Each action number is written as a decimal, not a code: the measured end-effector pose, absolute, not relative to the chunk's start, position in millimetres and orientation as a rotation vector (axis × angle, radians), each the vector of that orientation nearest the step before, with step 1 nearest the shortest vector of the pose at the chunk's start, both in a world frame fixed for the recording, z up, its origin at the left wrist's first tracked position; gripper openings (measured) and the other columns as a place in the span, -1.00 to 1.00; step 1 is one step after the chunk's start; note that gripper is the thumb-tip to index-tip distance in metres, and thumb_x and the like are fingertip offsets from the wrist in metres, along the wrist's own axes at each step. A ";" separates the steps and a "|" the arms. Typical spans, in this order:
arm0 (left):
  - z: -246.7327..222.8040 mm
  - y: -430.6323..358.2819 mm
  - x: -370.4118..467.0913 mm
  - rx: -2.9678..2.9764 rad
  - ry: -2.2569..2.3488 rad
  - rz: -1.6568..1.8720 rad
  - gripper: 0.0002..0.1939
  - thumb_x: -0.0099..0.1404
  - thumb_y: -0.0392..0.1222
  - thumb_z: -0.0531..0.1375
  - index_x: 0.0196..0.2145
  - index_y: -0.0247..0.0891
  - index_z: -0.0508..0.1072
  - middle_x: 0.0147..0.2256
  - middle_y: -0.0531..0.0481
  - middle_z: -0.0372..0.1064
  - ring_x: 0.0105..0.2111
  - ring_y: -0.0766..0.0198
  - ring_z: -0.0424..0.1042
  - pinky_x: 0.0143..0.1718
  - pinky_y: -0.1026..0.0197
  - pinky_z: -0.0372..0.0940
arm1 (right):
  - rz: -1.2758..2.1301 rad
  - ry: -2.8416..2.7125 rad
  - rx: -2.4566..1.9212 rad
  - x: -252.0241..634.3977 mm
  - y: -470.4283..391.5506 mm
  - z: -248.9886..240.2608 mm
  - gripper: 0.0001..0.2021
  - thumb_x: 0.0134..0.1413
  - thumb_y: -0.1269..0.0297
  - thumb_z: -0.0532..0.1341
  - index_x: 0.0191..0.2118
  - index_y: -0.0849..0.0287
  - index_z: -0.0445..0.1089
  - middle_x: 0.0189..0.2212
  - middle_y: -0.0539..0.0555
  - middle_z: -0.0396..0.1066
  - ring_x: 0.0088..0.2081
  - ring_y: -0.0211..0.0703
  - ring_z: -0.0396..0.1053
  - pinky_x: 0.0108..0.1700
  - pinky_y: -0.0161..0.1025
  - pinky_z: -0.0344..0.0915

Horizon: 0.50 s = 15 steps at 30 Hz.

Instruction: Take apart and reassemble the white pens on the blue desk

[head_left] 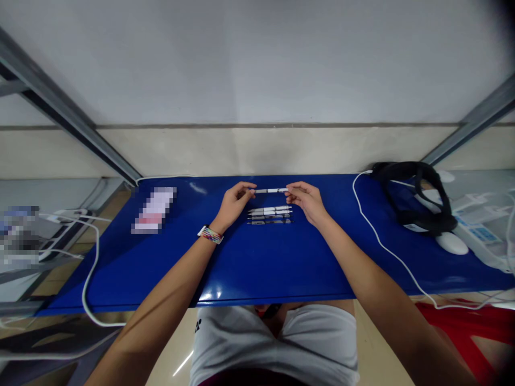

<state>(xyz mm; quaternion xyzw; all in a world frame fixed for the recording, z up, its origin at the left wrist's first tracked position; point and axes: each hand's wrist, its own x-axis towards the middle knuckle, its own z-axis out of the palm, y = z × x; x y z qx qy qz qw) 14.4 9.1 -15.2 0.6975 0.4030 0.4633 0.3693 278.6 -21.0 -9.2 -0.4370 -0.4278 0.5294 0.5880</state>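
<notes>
A white pen with a grey grip lies level between my two hands, above a small group of pens. My left hand pinches its grey end between thumb and fingers. At the opposite end, the fingertips of my right hand are closed on the white barrel. Just nearer to me, several pens lie side by side on the blue tabletop. The farther ones in that row are white, the nearer ones dark and see-through. A woven, many-coloured band circles my left wrist.
To the right lie a black headset and a white controller. A white cable curves over the tabletop there. On the left is a blurred-out pinkish rectangle. Metal posts rise at the back, before a pale wall.
</notes>
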 end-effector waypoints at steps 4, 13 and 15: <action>-14.2 8.8 14.7 1.814 1.030 1.200 -0.69 0.38 -0.06 0.36 0.03 -0.19 0.59 -0.19 -0.05 0.59 -0.19 0.16 0.56 -0.08 0.11 0.41 | 1.229 -0.995 -1.026 278.5 -20.7 -10.0 -0.64 -0.12 0.03 0.59 -0.25 0.12 0.63 -0.39 0.09 0.60 -0.38 -0.14 0.49 -0.19 -0.08 0.50; -16.3 9.1 14.3 1.822 1.025 1.191 -0.71 0.41 -0.06 0.35 0.03 -0.18 0.60 -0.19 -0.05 0.61 -0.18 0.16 0.58 -0.08 0.11 0.42 | 1.227 -0.994 -1.027 279.3 -20.6 -9.7 -0.66 -0.11 0.06 0.58 -0.25 0.12 0.62 -0.39 0.08 0.60 -0.39 -0.15 0.50 -0.18 -0.08 0.50; -16.3 9.2 14.1 1.804 1.030 1.171 -0.72 0.49 -0.02 0.27 0.03 -0.19 0.60 -0.26 -0.04 0.61 -0.20 0.16 0.58 -0.07 0.10 0.41 | 1.230 -0.993 -1.029 279.2 -20.5 -9.4 -0.66 -0.11 0.06 0.58 -0.25 0.13 0.62 -0.39 0.08 0.60 -0.39 -0.14 0.50 -0.18 -0.08 0.49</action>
